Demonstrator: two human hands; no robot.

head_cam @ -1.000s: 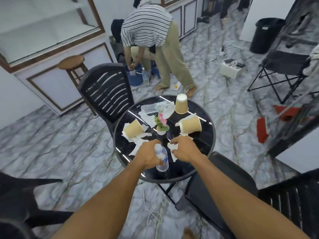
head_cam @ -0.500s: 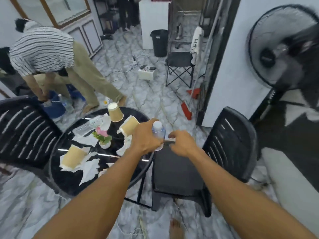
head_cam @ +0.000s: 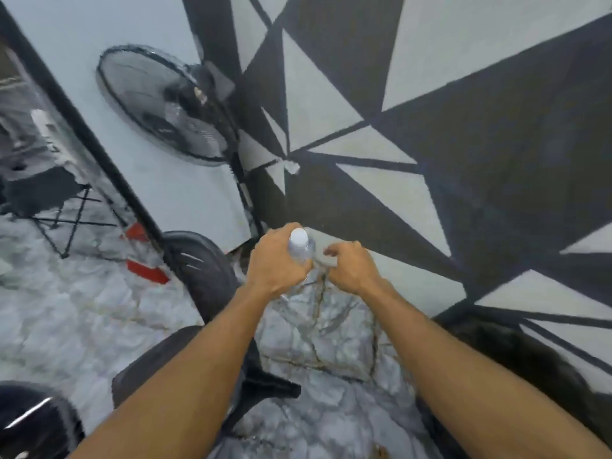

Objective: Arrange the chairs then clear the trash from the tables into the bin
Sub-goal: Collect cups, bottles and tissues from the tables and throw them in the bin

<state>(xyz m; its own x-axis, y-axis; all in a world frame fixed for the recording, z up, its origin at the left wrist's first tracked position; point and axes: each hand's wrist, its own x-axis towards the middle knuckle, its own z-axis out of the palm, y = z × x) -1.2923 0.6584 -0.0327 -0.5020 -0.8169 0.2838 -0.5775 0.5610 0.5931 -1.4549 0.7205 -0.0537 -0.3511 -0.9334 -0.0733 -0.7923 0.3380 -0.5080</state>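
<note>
My left hand [head_cam: 277, 261] is shut around a small clear plastic water bottle [head_cam: 302, 250] with a white cap, held upright at chest height over the marble floor. My right hand [head_cam: 351, 267] hovers just right of the bottle with its fingers curled in; nothing shows in it. A black plastic chair [head_cam: 204, 271] stands below and left of my hands, its seat under my left forearm. The round black table [head_cam: 28, 422] shows only as a rim at the bottom left corner. The bin and the other trash are out of view.
A black pedestal fan [head_cam: 165, 104] stands against the wall with a black and grey triangle pattern straight ahead. A folding chair [head_cam: 43, 193] and a red broom head [head_cam: 145, 270] lie to the left. Another dark object [head_cam: 503, 359] sits low on the right.
I have turned right, away from the table, carrying the bottle in my left hand. The table with its cups and tissues and the bending person have left the view; the patterned wall now fills it.
</note>
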